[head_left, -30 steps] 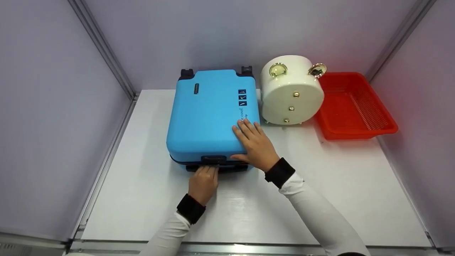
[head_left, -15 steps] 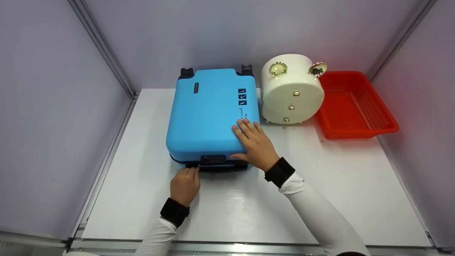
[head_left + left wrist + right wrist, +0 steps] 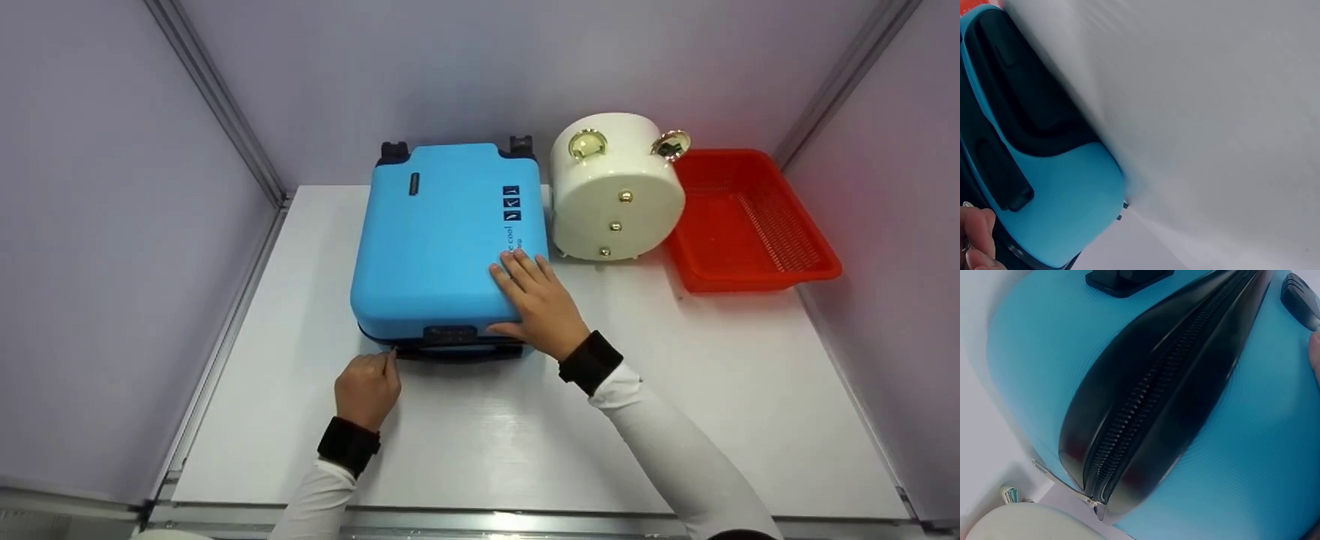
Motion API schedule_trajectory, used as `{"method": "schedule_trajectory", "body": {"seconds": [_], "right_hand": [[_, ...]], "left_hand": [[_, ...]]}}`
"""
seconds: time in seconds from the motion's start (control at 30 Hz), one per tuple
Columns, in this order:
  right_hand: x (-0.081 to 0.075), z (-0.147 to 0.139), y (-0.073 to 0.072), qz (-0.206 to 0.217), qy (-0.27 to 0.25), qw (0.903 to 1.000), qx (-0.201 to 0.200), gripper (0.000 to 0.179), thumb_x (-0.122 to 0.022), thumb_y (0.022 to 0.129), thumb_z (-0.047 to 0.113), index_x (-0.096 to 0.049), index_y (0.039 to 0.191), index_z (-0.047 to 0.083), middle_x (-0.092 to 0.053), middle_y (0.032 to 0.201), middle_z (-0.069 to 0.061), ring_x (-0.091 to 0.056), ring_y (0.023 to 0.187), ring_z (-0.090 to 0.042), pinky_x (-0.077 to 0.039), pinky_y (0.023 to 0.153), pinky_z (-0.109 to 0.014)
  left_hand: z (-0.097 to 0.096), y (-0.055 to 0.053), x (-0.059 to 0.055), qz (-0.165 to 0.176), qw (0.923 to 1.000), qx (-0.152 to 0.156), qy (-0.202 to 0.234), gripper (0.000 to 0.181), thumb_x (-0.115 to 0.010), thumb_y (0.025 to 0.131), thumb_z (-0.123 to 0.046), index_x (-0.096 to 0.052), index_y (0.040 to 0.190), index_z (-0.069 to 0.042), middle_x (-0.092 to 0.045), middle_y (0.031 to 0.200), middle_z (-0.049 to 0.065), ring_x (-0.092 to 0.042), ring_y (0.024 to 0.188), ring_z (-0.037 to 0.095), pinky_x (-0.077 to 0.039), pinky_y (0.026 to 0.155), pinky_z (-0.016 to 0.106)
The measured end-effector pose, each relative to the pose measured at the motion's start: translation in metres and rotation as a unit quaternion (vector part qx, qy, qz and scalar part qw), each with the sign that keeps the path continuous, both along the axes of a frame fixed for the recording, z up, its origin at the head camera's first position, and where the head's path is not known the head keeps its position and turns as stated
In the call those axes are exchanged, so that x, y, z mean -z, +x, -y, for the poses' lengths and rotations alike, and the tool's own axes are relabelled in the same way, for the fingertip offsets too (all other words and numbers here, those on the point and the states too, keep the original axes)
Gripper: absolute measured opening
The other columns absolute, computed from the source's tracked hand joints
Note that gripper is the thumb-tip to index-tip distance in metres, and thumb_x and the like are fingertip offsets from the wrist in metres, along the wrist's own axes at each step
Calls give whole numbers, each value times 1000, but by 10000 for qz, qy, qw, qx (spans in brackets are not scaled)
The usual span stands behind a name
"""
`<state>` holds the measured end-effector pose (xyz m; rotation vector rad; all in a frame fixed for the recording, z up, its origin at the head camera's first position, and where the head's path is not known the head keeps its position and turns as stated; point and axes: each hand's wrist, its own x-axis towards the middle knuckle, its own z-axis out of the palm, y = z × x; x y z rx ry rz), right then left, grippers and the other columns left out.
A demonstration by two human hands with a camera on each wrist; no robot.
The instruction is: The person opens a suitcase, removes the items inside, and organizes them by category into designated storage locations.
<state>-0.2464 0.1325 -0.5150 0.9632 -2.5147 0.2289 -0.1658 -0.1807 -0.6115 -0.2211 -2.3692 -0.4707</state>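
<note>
A light blue suitcase (image 3: 442, 232) lies flat, its black wheels toward the back wall and its black carry handle (image 3: 459, 356) facing the person. At the front left corner, my left hand (image 3: 367, 388) pinches a small metal zipper pull (image 3: 967, 205), mostly hidden by the fingers. My right hand (image 3: 544, 313) rests on the lid's front right part, fingers spread. In the right wrist view, the zipper teeth (image 3: 1129, 416) stand parted along the dark seam, and a second metal zipper pull (image 3: 1058, 479) hangs at the far end of that gap.
Right of the suitcase stands a round white case (image 3: 619, 217) with gold rings and studs. A red plastic basket (image 3: 757, 283) sits beside it at the right wall. Grey panels enclose the white table (image 3: 600, 450) on three sides.
My left hand has moved left along the front seam, from near the middle to the front left corner, fingers still at the zipper. My right hand and the suitcase have stayed put.
</note>
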Motion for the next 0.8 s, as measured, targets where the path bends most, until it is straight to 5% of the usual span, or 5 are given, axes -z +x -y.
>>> {"method": "schedule_trajectory", "body": {"seconds": [0.27, 0.5, 0.67, 0.8], "right_hand": [[-1, 1, -1, 141, 9, 9999, -7, 102, -87, 85, 60, -49, 162, 3, -48, 167, -22, -43, 158, -40, -33, 129, -59], [-1, -2, -1, 43, -99, 9999, -38, 101, -88, 84, 58, -51, 160, 3, -50, 166, -22, -45, 157, -40, -35, 128, -60], [-2, -1, 0, 64, -193, 9997, -116, 100, -90, 83, 56, -52, 160, 3, -51, 165, -22, -45, 157, -41, -35, 127, -62], [-4, -1, 1, 209, -236, 9994, -144, 99, -89, 84, 55, -52, 160, 4, -51, 165, -22, -44, 157, -42, -34, 128, -63]], "left_hand": [[20, -5, 0, -25, 9989, -425, 179, 39, -76, 89, 2, -59, 55, 0, -54, 50, 12, -50, 44, 26, -42, 41, 42], [38, -21, -10, 279, 9978, -563, 204, 40, -72, 90, 3, -57, 53, -1, -52, 50, 12, -47, 46, 24, -40, 43, 41], [53, -36, -22, 804, 9953, -520, 108, 29, -71, 95, 0, -71, 67, 7, -61, 57, 18, -59, 53, 32, -49, 49, 46], [68, -49, -31, 1248, 9919, -185, -121, 20, -72, 100, -4, -78, 87, 10, -69, 72, 22, -68, 71, 38, -58, 61, 49]]}}
